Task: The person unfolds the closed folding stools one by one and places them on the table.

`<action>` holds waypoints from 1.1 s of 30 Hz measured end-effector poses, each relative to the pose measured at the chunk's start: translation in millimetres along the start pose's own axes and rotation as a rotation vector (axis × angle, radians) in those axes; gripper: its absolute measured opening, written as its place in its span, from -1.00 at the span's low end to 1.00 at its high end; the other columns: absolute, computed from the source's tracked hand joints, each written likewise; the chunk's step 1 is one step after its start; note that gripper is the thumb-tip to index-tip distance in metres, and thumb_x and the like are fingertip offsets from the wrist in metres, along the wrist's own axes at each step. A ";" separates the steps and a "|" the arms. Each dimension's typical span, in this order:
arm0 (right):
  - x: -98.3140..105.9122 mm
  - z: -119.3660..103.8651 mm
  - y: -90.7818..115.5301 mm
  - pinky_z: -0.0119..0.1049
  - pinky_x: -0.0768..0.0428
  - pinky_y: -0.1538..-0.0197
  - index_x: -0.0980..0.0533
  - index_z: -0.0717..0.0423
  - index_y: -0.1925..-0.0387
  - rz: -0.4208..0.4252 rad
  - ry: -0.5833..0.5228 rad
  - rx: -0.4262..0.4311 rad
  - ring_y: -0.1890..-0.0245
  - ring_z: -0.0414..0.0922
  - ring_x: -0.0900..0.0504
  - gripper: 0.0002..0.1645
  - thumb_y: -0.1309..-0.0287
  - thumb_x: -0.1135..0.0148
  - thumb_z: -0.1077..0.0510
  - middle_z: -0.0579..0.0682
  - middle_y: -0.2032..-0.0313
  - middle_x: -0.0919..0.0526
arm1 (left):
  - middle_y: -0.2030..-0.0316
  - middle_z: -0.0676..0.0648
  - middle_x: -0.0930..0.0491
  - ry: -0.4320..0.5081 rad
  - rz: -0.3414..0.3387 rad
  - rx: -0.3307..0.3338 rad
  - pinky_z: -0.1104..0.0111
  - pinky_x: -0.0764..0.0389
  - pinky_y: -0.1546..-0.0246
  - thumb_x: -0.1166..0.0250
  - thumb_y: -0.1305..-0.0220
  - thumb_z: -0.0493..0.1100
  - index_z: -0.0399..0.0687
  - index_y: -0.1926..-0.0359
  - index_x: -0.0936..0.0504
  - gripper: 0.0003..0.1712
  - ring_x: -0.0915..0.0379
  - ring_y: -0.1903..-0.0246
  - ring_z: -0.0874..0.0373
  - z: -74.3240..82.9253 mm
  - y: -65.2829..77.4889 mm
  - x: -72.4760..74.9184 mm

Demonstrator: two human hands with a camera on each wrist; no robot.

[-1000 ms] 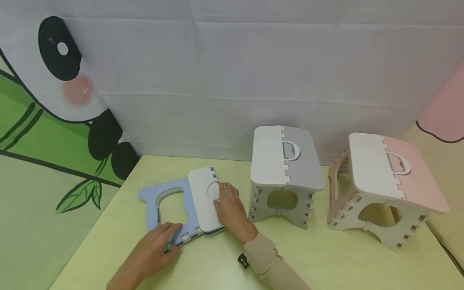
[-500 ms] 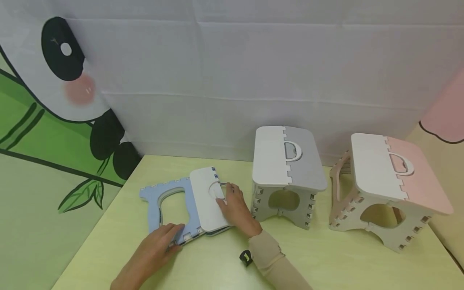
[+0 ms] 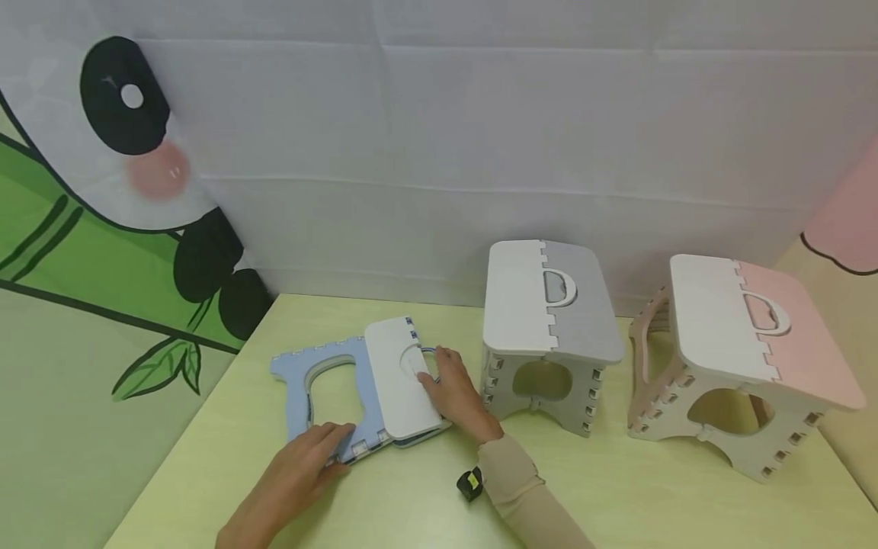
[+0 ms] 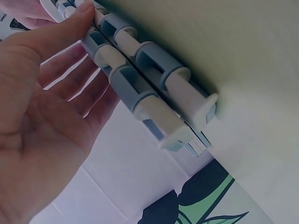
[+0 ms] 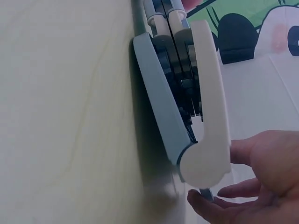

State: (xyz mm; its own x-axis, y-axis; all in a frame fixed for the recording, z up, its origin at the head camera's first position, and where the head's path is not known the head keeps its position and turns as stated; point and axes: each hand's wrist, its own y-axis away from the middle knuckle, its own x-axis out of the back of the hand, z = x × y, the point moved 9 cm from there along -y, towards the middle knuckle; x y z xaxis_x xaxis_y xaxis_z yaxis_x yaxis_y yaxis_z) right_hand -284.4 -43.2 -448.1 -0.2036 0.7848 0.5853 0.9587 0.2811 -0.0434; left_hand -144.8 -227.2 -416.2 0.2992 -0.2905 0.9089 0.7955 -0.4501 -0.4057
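A folded blue-and-white folding stool (image 3: 398, 381) lies flat toward the left of the table in the head view. My left hand (image 3: 295, 474) holds its near blue leg edge, thumb along the hinged side and fingers over the top. At the white seat end, my right hand (image 3: 461, 393) has its thumb on the panel and its fingers curled at the right edge. Beside those fingers a blue handle (image 3: 428, 350) sticks out. The right wrist view shows the white panel (image 5: 211, 88) and the blue-grey panel (image 5: 161, 100) angled slightly apart, with dark space between.
A grey-and-white folding stool (image 3: 552, 305) stands unfolded right of my right hand. Farther right stands a pink-and-white one (image 3: 761, 328). A small black object (image 3: 470, 483) is by my right sleeve. Behind the table (image 3: 398, 503) hangs a pale printed cloth (image 3: 446, 152).
My right hand has shifted slightly right, from the white seat's handle recess to the seat's edge. The blue handle now shows beyond the edge. My left hand keeps its place on the stool.
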 end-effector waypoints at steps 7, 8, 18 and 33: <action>4.7 8.3 -4.3 0.14 -0.34 -0.42 -0.17 0.42 -0.49 0.026 -0.070 -0.042 -0.41 0.27 -0.32 -0.20 -0.44 -0.25 0.10 0.41 -0.39 -0.33 | 0.13 -0.01 -0.65 -0.005 0.022 -0.023 0.25 -0.68 0.17 -0.69 0.15 -0.23 -0.21 -0.10 -0.64 -0.29 -0.60 0.22 0.11 1.4 -1.2 0.7; 4.9 9.9 -4.7 0.13 -0.36 -0.41 -0.18 0.42 -0.48 0.027 -0.079 -0.056 -0.39 0.26 -0.35 -0.20 -0.44 -0.26 0.10 0.40 -0.37 -0.35 | 0.13 -0.01 -0.65 -0.007 0.023 -0.025 0.25 -0.68 0.18 -0.69 0.15 -0.23 -0.21 -0.10 -0.64 -0.29 -0.60 0.22 0.11 1.7 -1.3 0.6; 8.4 13.9 -7.7 0.03 -0.58 -0.18 -0.32 0.45 -0.38 0.074 -0.131 -0.107 -0.08 0.12 -0.58 -0.33 -0.38 -0.28 0.20 0.33 -0.11 -0.58 | 0.13 -0.01 -0.66 -0.018 0.018 -0.023 0.23 -0.68 0.15 -0.69 0.15 -0.24 -0.20 -0.10 -0.65 -0.29 -0.60 0.21 0.10 0.4 0.3 0.4; 13.6 10.6 -4.2 -0.04 -0.64 -0.11 -0.39 0.37 -0.37 0.087 -0.197 -0.167 -0.06 0.10 -0.65 -0.35 -0.34 -0.34 0.21 0.30 -0.21 -0.57 | 0.14 0.02 -0.65 -0.029 -0.024 0.041 0.26 -0.68 0.13 -0.69 0.14 -0.25 -0.17 -0.08 -0.65 -0.32 -0.59 0.20 0.14 -3.2 2.0 -0.1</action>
State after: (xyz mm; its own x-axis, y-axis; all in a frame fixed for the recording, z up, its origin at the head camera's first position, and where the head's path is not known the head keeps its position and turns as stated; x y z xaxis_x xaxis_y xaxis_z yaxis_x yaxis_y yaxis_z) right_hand -293.4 -27.8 -448.5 -0.1381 0.8988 0.4161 0.9904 0.1259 0.0568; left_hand -144.9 -230.8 -417.4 0.2941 -0.2549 0.9212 0.8236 -0.4214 -0.3795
